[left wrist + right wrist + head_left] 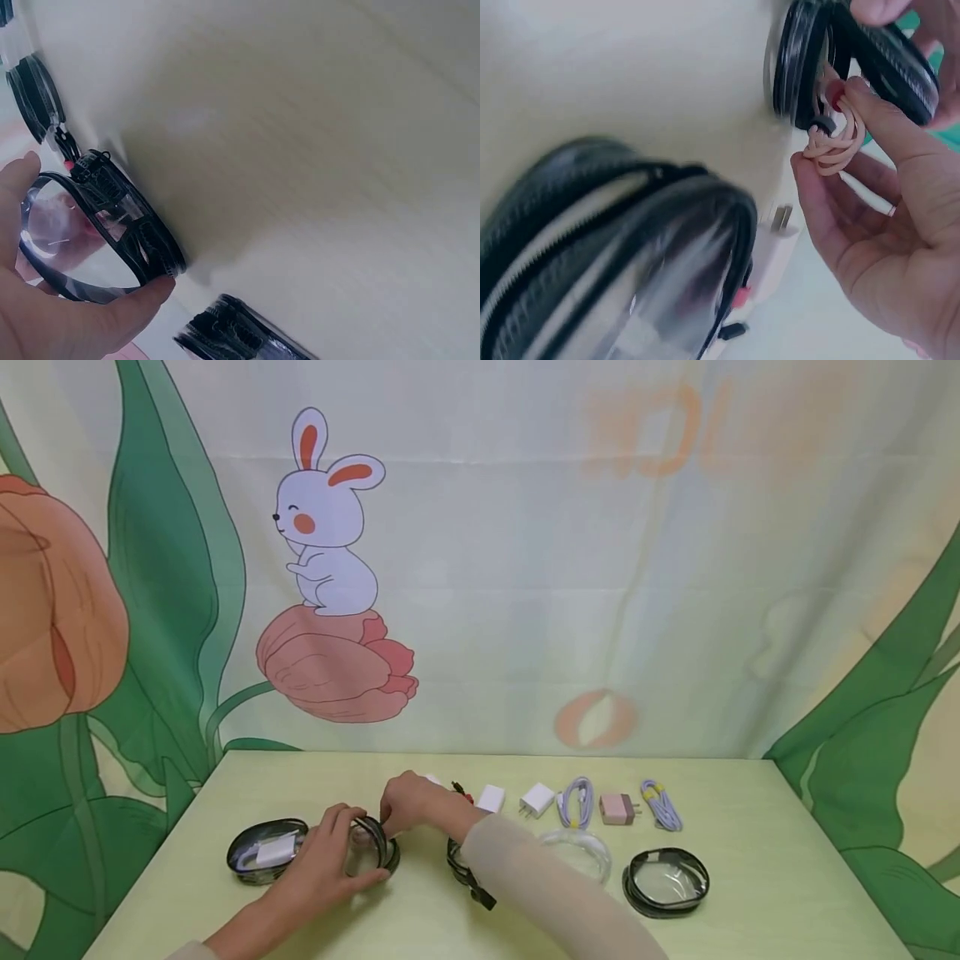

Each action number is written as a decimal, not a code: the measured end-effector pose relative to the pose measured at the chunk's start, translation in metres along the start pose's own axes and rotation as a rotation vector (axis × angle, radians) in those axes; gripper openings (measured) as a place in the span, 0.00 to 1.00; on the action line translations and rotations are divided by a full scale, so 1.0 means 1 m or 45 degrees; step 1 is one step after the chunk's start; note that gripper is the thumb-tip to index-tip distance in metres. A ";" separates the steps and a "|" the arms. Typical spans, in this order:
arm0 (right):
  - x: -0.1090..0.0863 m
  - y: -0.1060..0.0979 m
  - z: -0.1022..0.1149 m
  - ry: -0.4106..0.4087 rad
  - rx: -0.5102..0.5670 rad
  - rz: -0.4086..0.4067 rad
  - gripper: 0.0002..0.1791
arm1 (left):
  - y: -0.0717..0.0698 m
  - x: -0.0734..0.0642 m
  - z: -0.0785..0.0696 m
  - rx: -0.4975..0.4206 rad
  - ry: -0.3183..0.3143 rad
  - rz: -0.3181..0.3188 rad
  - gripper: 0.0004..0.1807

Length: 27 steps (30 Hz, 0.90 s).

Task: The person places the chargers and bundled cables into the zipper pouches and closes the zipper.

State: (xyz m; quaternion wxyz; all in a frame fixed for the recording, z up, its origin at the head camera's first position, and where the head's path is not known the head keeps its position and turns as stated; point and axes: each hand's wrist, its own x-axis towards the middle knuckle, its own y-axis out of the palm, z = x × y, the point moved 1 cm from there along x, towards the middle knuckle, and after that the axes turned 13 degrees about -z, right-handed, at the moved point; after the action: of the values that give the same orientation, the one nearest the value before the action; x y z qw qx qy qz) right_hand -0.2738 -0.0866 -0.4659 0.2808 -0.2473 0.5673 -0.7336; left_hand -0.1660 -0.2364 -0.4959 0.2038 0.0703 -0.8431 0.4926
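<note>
My left hand [318, 852] grips a small clear pouch [372, 847] with black zipper trim, its thumb and fingers spread across the rim. In the left wrist view the same pouch [146, 244] stands tilted with its lid raised. Fingers of my right hand [411, 802] pinch a coiled pinkish cable [838, 146] with a red and a dark piece on it, right at the pouch's open mouth in the right wrist view. The cable is hidden behind the hand in the head view. Left of the left hand lies another black-trimmed pouch [240, 847] with a white charger inside.
Under the right forearm lies a black-trimmed pouch [455, 858]. Farther right are a white-rimmed clear pouch [600, 852] and a black-trimmed pouch [652, 906]. White chargers [537, 799], a pink charger [615, 808] and lavender cables [662, 806] line the table's back.
</note>
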 end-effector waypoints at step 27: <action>-0.016 0.002 0.003 -0.023 0.164 -0.022 0.12 | 0.003 -0.002 -0.004 -0.072 -0.039 -0.045 0.44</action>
State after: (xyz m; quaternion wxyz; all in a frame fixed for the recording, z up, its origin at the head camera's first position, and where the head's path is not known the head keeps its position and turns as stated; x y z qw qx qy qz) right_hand -0.2599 -0.0786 -0.4682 0.2949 -0.2404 0.5142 -0.7687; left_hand -0.1637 -0.2319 -0.4976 0.2016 0.0869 -0.8584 0.4637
